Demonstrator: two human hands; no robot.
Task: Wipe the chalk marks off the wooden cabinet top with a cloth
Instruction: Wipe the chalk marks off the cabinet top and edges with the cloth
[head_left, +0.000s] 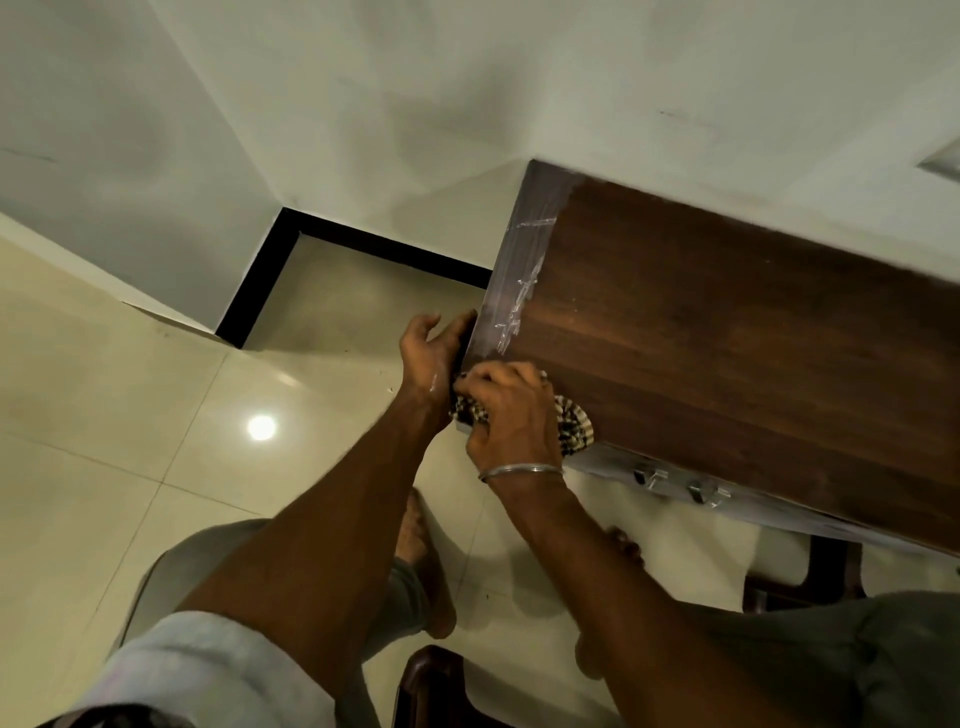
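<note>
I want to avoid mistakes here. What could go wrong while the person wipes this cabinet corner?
1. The right hand presses the cloth at the very corner, so it may slip off the cabinet top.
2. The chalk marks run along the left edge; wiping may smear them onto the clean wood.

Cabinet top: dark brown wood-grain worktop, set against wall, near-left corner toward you. Chalk marks: white scribbles in pale smeared band along left edge, running from far corner toward near corner. Cloth: black-and-white checked, bunched, at near-left corner, part hanging over front edge; your right hand presses on it, your left hand just beside, against cabinet's left side.
</note>
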